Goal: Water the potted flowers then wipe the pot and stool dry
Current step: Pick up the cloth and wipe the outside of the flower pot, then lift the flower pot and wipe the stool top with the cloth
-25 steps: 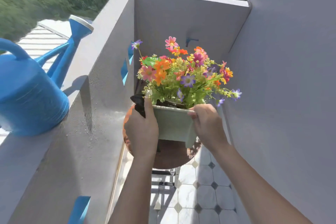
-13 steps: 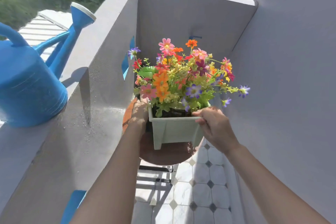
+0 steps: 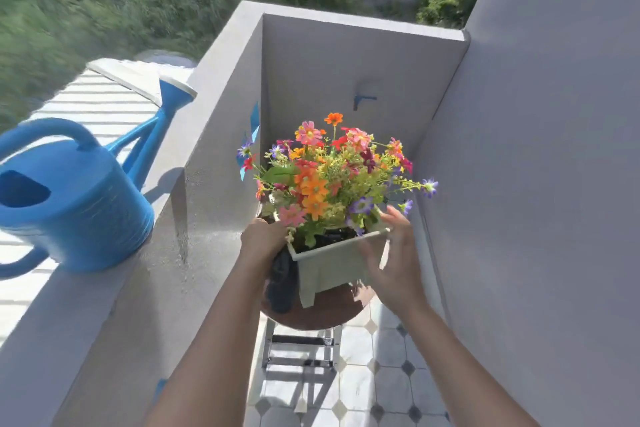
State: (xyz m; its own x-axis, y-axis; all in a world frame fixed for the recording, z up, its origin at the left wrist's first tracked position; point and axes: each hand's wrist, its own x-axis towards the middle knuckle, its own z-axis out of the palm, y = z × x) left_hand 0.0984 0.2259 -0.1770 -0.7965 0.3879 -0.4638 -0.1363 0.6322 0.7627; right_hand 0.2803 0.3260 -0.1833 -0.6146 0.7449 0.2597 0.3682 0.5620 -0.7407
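From the head camera we see our left hand (image 3: pixel 264 242) curled against the left side of the pale green planter (image 3: pixel 334 265), with a dark cloth (image 3: pixel 282 282) hanging below it between hand and planter wall; we judge it is wiping that side, though we cannot tell whether the fingers actually pinch the cloth. Our right hand (image 3: pixel 393 262) has its fingers spread open at the planter's right corner, likely to steady it so it does not slide. The planter, full of mixed flowers (image 3: pixel 329 177), sits on the round brown stool (image 3: pixel 311 314). The blue watering can (image 3: pixel 69 198) rests well apart on the parapet ledge (image 3: pixel 166 180), so watering looks finished.
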